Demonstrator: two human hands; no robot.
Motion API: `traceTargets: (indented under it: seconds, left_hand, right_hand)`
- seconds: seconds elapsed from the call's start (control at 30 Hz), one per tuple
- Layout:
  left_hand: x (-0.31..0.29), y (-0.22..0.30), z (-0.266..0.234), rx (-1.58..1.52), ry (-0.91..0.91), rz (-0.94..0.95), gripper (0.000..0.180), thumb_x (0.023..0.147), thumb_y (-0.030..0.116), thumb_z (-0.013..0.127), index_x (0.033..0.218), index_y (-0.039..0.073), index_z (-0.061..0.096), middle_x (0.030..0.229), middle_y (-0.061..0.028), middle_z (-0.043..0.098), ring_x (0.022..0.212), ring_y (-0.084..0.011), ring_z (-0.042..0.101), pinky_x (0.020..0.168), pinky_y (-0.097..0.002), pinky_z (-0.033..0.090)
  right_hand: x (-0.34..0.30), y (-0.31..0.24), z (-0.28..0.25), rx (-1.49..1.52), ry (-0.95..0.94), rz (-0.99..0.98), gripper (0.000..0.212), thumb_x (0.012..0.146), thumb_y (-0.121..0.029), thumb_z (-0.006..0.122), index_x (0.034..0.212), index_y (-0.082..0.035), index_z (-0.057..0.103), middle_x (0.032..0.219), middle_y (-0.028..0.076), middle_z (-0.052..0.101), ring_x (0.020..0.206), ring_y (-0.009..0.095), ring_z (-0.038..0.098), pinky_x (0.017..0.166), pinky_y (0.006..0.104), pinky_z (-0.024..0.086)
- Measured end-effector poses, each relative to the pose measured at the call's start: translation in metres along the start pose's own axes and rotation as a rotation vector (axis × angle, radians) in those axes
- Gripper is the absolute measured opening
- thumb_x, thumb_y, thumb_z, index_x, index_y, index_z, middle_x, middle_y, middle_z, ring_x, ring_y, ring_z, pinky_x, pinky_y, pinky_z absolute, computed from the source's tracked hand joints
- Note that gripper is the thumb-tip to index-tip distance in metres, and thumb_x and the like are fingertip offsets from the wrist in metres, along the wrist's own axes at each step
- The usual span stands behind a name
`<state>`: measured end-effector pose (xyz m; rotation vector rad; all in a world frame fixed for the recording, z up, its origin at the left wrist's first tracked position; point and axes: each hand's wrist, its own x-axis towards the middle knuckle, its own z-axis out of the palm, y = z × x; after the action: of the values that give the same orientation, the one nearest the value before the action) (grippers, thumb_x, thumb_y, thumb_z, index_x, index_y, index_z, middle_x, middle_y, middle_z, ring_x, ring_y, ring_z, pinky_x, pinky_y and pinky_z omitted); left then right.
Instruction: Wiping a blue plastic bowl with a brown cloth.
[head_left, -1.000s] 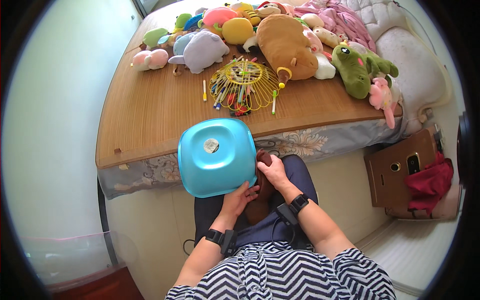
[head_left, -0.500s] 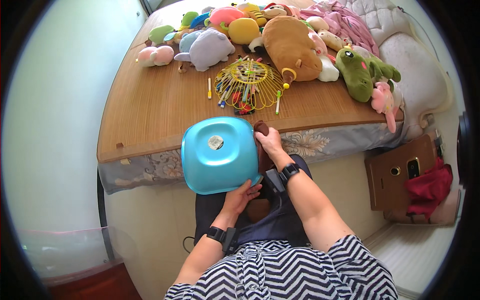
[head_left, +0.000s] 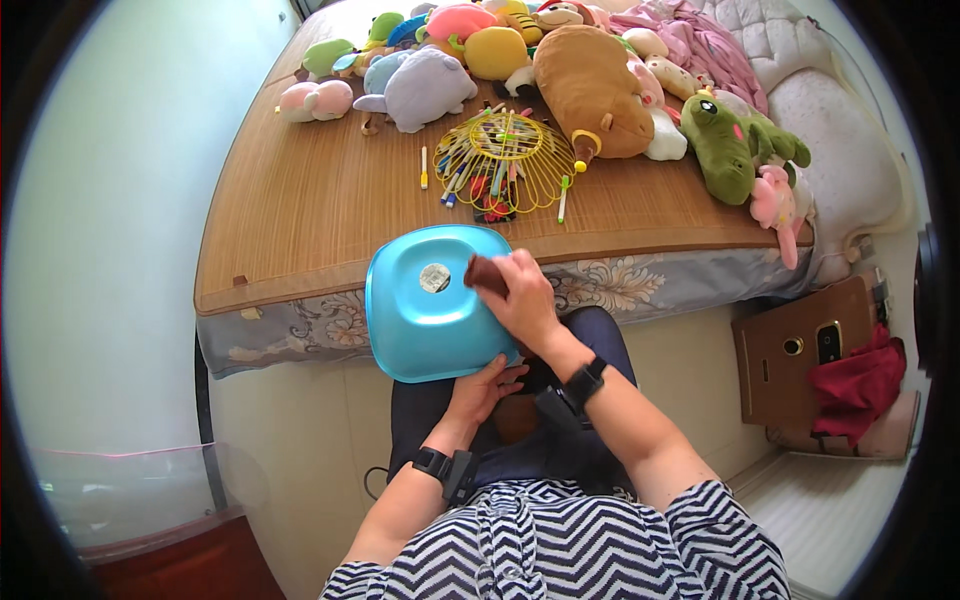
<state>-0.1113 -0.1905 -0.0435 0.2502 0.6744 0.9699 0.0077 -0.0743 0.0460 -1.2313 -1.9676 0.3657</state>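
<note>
A shiny blue plastic basin [head_left: 410,335] rests tilted over my lap against the bed's near edge, its underside facing up with a round pale sticker [head_left: 434,278] on it. My left hand [head_left: 482,397] grips the basin's near right rim, thumb on the outside and fingers partly underneath. Bunched in my right hand [head_left: 530,305] is a brown cloth [head_left: 485,275], which lies over the right part of the basin's underside, close to the sticker. Whether the cloth presses on the surface I cannot tell.
On the bed mat [head_left: 310,230] stands a yellow wire basket [head_left: 505,140] with many markers. Beyond are plush toys, including a brown one [head_left: 590,90] and a green one [head_left: 725,165]. To the right are a brown cabinet [head_left: 790,385] and a dark red cloth [head_left: 858,390].
My right hand has moved the brown cloth from the basin's right side leftward onto its underside. My left hand keeps hold of the rim.
</note>
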Motion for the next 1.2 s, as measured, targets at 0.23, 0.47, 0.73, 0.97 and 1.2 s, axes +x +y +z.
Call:
traceTargets:
  seconds: [0.23, 0.47, 0.73, 0.97, 1.2]
  left_hand:
    - [0.003, -0.002, 0.001, -0.026, 0.058, -0.009, 0.031, 0.094, 0.018, 0.062, 0.121, 0.006, 0.054, 0.117, -0.0108, 0.062, 0.109, -0.0299, 0.062, 0.084, -0.0428, 0.051]
    - [0.002, -0.002, -0.005, -0.061, 0.036, 0.022, 0.025, 0.094, 0.017, 0.062, 0.117, 0.007, 0.057, 0.112, -0.0094, 0.064, 0.109, -0.0294, 0.062, 0.083, -0.0427, 0.051]
    - [0.001, -0.002, 0.002, -0.025, 0.067, 0.021, 0.025, 0.094, 0.017, 0.062, 0.117, 0.007, 0.058, 0.112, -0.009, 0.064, 0.107, -0.0282, 0.063, 0.084, -0.043, 0.051]
    - [0.005, -0.004, 0.002, 0.011, 0.042, -0.003, 0.029, 0.096, 0.017, 0.058, 0.123, 0.006, 0.054, 0.117, -0.0101, 0.063, 0.108, -0.0297, 0.061, 0.083, -0.0449, 0.052]
    - [0.001, -0.002, -0.007, -0.024, 0.09, 0.005, 0.029, 0.096, 0.018, 0.059, 0.123, 0.007, 0.054, 0.117, -0.0095, 0.062, 0.107, -0.0285, 0.061, 0.084, -0.0447, 0.052]
  right_hand:
    - [0.021, 0.042, 0.018, 0.193, 0.029, 0.426, 0.038, 0.081, -0.036, 0.071, 0.104, -0.007, 0.062, 0.099, 0.019, 0.059, 0.092, 0.038, 0.06, 0.079, 0.0457, 0.049]
    - [-0.016, -0.017, -0.005, 0.042, 0.025, -0.086, 0.037, 0.073, -0.021, 0.077, 0.105, -0.007, 0.065, 0.091, 0.015, 0.057, 0.087, 0.033, 0.059, 0.075, 0.0409, 0.05]
    - [0.032, 0.056, 0.028, 0.075, -0.013, 0.55, 0.045, 0.083, -0.047, 0.063, 0.105, -0.008, 0.065, 0.101, 0.021, 0.061, 0.097, 0.039, 0.06, 0.083, 0.0476, 0.049]
    - [-0.04, 0.115, 0.03, 0.185, -0.115, 0.682, 0.054, 0.086, -0.049, 0.058, 0.103, 0.001, 0.065, 0.091, 0.023, 0.069, 0.092, 0.038, 0.066, 0.082, 0.0458, 0.049]
    - [-0.082, 0.044, 0.009, 0.569, 0.044, 0.519, 0.045, 0.091, -0.037, 0.061, 0.116, 0.0, 0.058, 0.105, 0.022, 0.067, 0.097, 0.03, 0.066, 0.084, 0.0391, 0.05]
